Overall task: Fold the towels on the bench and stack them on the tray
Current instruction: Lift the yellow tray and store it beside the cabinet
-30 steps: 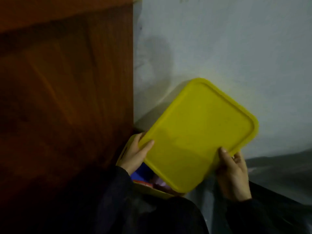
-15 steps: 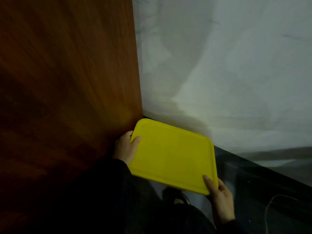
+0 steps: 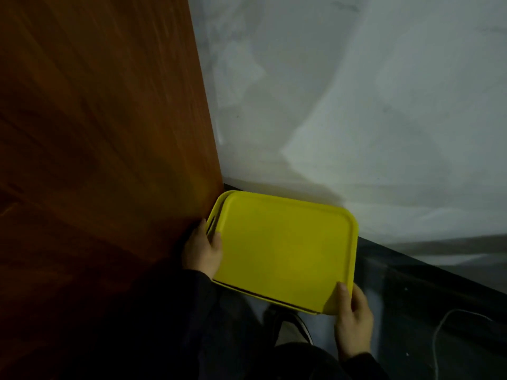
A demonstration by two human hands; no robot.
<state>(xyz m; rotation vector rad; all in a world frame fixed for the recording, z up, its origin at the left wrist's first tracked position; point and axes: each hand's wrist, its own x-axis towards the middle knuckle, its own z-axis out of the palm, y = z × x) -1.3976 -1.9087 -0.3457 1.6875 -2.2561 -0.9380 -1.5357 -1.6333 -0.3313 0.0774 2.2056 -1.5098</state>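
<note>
Tray (image 3: 285, 250): yellow, gripped level for carrying.
Left hand (image 3: 201, 249): grasping 9 o'clock edge.
Right hand (image 3: 354, 322): grasping 5 o'clock corner.

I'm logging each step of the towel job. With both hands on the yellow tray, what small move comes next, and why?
Probably carry the yellow tray up and away from this corner. The left hand and right hand grip opposite edges, a second yellow rim shows just beneath it, and no towels or bench are in view.
</note>
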